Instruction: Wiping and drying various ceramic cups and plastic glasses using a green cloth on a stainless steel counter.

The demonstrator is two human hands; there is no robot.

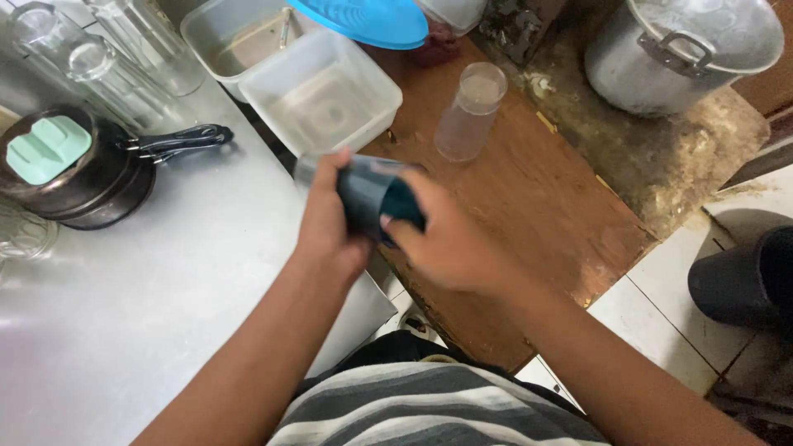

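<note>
At the far left a dark pan (78,177) is seen on the steel counter (149,306), with a pale green pad (48,147) lying on it and its black handle (186,139) pointing right. Behind the pan, clear glasses (99,66) are stood upside down. Further right, a clear plastic tub (318,91) is set at the counter's edge, with a grey tray (235,37) behind it and a blue lid (363,21) above. At the centre, a dark teal cup (376,198) is held tilted over the seam between counter and wooden board (529,198). The cup is gripped by the left hand (330,223), whose fingers are curled round its side. The right hand (450,239) is closed on the cup's other end; how far its fingers go in cannot be told, as it is blurred. A clear tumbler (471,111) is stood upright on the board, apart from the hands. At the upper right a lidded metal pot (681,54) is seen, and a dark bucket (743,281) on the tiled floor (661,306).
</note>
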